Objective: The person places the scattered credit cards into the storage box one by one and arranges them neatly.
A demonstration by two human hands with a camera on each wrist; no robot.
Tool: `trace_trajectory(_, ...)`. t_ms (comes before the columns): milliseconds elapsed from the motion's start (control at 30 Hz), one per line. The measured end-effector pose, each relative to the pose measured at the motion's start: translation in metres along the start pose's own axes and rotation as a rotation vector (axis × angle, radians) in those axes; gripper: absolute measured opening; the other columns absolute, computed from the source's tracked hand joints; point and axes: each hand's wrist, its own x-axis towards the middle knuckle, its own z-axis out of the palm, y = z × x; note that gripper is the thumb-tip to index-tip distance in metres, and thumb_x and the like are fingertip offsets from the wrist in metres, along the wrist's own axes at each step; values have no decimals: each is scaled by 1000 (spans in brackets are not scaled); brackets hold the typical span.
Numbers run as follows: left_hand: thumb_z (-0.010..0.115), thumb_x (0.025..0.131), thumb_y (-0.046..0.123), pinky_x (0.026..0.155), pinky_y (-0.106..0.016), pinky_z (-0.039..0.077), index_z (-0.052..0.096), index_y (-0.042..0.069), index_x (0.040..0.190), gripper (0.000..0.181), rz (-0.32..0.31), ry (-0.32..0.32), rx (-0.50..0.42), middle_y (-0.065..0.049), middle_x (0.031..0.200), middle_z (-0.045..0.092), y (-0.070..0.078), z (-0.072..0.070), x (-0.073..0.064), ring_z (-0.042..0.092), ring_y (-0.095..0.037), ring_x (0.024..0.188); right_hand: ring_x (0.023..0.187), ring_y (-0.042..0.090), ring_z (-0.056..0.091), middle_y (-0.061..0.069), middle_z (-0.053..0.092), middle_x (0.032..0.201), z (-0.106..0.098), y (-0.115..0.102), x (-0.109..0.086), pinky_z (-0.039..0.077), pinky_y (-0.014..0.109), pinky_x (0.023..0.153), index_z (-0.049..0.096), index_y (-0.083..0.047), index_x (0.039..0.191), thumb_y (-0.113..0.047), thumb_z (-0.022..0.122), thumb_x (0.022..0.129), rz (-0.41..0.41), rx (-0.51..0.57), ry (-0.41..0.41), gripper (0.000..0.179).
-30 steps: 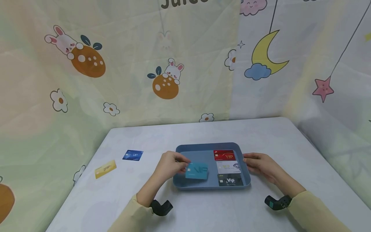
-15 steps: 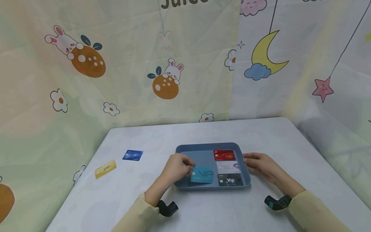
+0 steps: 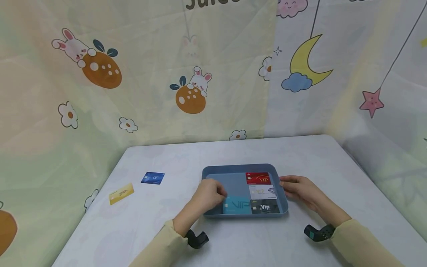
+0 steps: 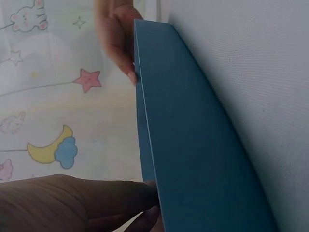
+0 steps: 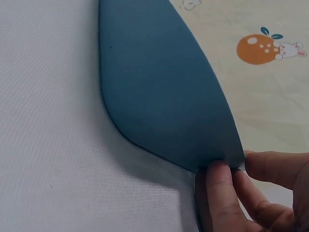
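In the head view, my left hand (image 3: 208, 195) is over the left part of a blue tray (image 3: 227, 170), its fingertips at the upper left corner of a teal VIP card (image 3: 237, 205). That card lies along the near side of the tray. Beside it, a black VIP card (image 3: 265, 207), a white card (image 3: 262, 192) and a red VIP card (image 3: 258, 178) form a column. My right hand (image 3: 301, 191) rests its fingers against the tray's right side; the right wrist view shows fingertips (image 5: 219, 170) on the outer wall. In the left wrist view, the tray wall hides my left fingertips.
Left of the tray, a blue VIP card (image 3: 152, 178) and a gold card (image 3: 121, 194) lie on the white table (image 3: 253, 244). A printed cloth (image 3: 150, 74) hangs behind the table. Each wrist carries a black camera.
My left hand has moved right and toward the near side with the teal card, which now lies beside the black card. My right hand and the tray have stayed in place.
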Motion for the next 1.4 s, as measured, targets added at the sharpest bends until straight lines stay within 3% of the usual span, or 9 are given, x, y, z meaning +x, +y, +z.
trace_trajectory(467,76,83,0,56,-27,51,77,10,75,13,-17,-29,105,1,72,71,-3,10,5,59,-11,66,108,16,68,34,49,148,0,2,1,60,28,91,41,10,150,-26,63,104,8,7,2,62)
trace_trajectory(667,75,82,-1,56,-26,51,77,9,74,13,-8,-35,137,1,70,70,3,14,7,58,-12,68,109,16,68,34,48,149,0,1,0,60,28,91,40,10,151,-26,62,105,6,10,2,62)
trace_trajectory(1067,78,85,7,63,-30,54,78,6,90,5,-39,-45,150,-1,78,71,15,20,4,58,-13,72,109,16,68,33,48,149,-1,2,1,60,29,91,41,9,150,-27,62,105,10,4,9,62)
trace_trajectory(1400,80,87,10,72,-34,60,78,4,100,14,-24,-14,118,-5,90,74,5,14,-2,66,-16,84,108,15,67,33,48,150,-1,4,1,60,29,92,40,9,151,-28,62,105,1,4,-1,63)
